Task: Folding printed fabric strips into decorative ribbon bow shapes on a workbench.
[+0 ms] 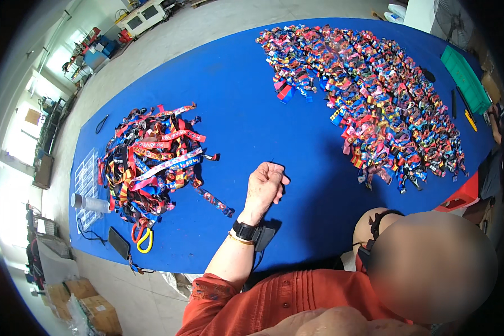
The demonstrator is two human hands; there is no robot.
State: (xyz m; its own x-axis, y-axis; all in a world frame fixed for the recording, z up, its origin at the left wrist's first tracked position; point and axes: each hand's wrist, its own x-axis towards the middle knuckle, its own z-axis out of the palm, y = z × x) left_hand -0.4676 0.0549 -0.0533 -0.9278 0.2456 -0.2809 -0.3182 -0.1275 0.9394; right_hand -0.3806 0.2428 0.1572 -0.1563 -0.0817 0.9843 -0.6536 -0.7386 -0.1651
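My left hand is held over the middle of the blue table, fingers curled in and thumb against them. Anything inside is too small or hidden to make out. A black watch is on that wrist, and a dark flat device sits beside it. To the left lies a tangled heap of printed straps in red, blue, yellow and black. On the far right spreads a wide pile of small folded strap pieces. Bare skin with a black band shows at the near right; my right hand's fingers are hidden by a blurred area.
The blue table bears a clear bottle, a white wire rack, scissors with red and yellow handles and a black phone-like slab at left. A green crate and a yellow cutter lie far right. Cardboard boxes stand on the floor.
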